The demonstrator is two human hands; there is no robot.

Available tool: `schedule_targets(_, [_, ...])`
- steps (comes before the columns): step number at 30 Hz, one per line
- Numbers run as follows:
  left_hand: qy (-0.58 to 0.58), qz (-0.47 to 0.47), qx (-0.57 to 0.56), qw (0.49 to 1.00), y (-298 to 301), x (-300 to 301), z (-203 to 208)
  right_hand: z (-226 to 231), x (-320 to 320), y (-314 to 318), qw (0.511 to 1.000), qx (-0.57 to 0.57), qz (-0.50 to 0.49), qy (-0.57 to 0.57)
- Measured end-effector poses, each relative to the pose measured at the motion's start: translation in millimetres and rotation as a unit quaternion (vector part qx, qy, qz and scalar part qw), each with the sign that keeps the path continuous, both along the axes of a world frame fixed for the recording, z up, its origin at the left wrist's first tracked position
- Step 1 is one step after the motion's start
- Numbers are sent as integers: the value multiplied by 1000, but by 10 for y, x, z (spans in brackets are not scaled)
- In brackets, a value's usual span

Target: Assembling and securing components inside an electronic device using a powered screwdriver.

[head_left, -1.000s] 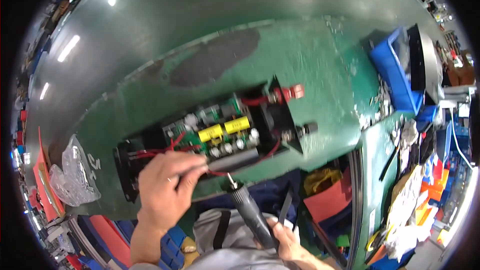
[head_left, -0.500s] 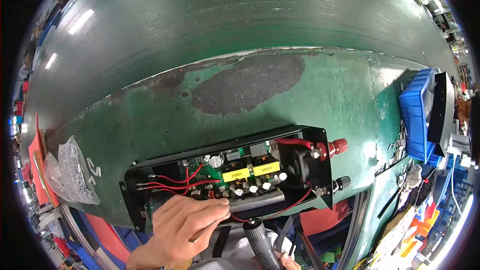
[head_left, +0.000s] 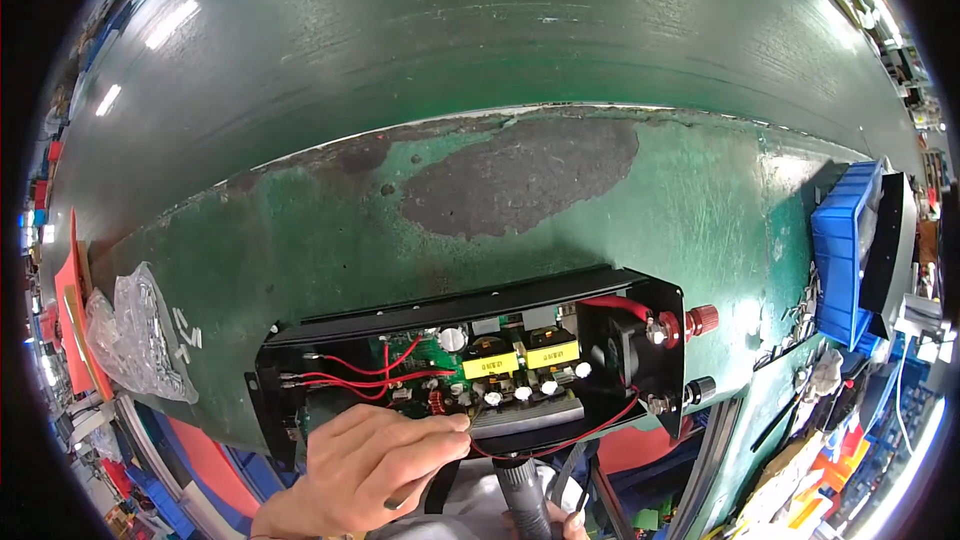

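A long black metal case (head_left: 470,315), open at the top, lies at the near edge of the bench with a green circuit board (head_left: 415,365) inside. My left hand (head_left: 385,465) is over its near wall, fingertips pinched together. A thin red wire (head_left: 600,430) runs to those fingertips; what they pinch is hidden. Below the near wall, my right hand (head_left: 574,524), mostly out of view, grips a black electric screwdriver (head_left: 524,496), its front end against or just below the case. Two yellow-labelled transformers (head_left: 490,364) and thicker red wires (head_left: 365,380) show inside.
Red and black terminal posts (head_left: 703,320) stick out of the case's right end, beside a fan (head_left: 620,350). A clear plastic bag (head_left: 140,340) with metal parts lies at left. A blue bin (head_left: 840,250) stands at right, near loose small metal parts (head_left: 800,310).
The case and bench appear shifted slightly right and down in view. My left hand keeps its pinch at the near wall. The screwdriver's front end now sits closer under the case.
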State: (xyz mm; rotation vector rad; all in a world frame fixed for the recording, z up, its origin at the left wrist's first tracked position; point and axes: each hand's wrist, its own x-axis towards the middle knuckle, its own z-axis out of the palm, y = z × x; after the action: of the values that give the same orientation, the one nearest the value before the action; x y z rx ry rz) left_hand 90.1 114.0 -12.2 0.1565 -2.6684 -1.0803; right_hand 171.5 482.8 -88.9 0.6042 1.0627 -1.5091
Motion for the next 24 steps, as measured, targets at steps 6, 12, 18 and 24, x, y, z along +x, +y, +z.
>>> schedule_targets(6, [-25,-25,12,999,-47,24,68,42,-158,-66,991,-13,90,95])
schedule_targets(12, [-34,-25,18,999,-49,42,61,103,-189,-31,986,-27,133,93])
schedule_targets(18, [-32,-20,26,999,-7,-22,32,378,-440,-212,981,68,179,31])
schedule_targets(24, [8,4,132,991,-76,34,-9,479,-714,-552,988,32,138,54])
